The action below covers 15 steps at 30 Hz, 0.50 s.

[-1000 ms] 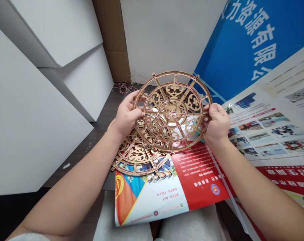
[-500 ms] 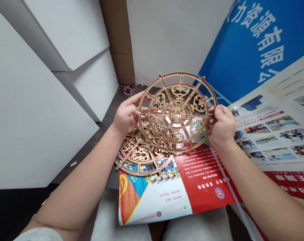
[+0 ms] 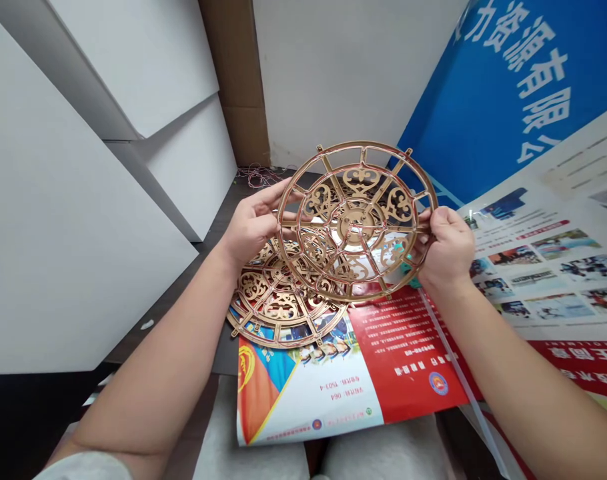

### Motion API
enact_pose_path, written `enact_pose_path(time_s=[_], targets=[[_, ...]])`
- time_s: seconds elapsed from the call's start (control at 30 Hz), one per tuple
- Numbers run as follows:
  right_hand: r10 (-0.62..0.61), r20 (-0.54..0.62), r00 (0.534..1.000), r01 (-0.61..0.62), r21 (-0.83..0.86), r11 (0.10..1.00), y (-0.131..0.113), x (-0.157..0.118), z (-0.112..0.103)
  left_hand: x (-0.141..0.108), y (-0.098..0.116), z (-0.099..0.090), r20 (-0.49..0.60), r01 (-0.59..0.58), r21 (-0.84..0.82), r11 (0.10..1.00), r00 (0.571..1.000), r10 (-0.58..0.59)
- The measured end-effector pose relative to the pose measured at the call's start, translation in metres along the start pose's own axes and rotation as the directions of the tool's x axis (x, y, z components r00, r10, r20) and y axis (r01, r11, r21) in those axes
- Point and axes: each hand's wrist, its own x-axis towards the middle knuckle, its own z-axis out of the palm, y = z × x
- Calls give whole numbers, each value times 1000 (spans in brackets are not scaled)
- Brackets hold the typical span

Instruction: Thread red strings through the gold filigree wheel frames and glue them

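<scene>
A round gold openwork frame (image 3: 357, 225), with spokes, scroll ornaments and thin reddish wire along its ribs, is held up in front of me. My left hand (image 3: 256, 223) grips its left rim, some fingers reaching behind the ribs. On the right rim, my right hand (image 3: 446, 243) pinches with the thumb in front and fingers behind. Under it, a second gold openwork frame (image 3: 281, 308) lies on the table, partly hidden by the raised one; whether more are stacked there I cannot tell.
A printed poster sheet (image 3: 328, 407) covers the table's near side. A teal item (image 3: 411, 275) and a translucent strip (image 3: 463, 373) lie on the right. Loose thin wire (image 3: 258, 175) sits at the back. White boxes (image 3: 183, 160) stand left; a blue printed board (image 3: 483, 100) leans right.
Both hands still hold the raised frame, which has shifted very slightly up and to the right. The frame lying below has stayed in place.
</scene>
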Motion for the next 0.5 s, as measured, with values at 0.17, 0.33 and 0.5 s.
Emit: enact_pose_path(time_s=[0.17, 0.33, 0.5], targets=[[-16, 1, 1000, 16, -9, 1000, 0, 1, -1, 0, 0, -2, 19, -26, 67, 997, 999, 25], [19, -6, 1000, -20, -27, 999, -2, 0, -1, -2, 2, 4, -49, -27, 172, 985, 998, 36], [31, -20, 999, -32, -38, 999, -1, 3, -1, -2, 4, 7, -55, -29, 209, 978, 998, 41]])
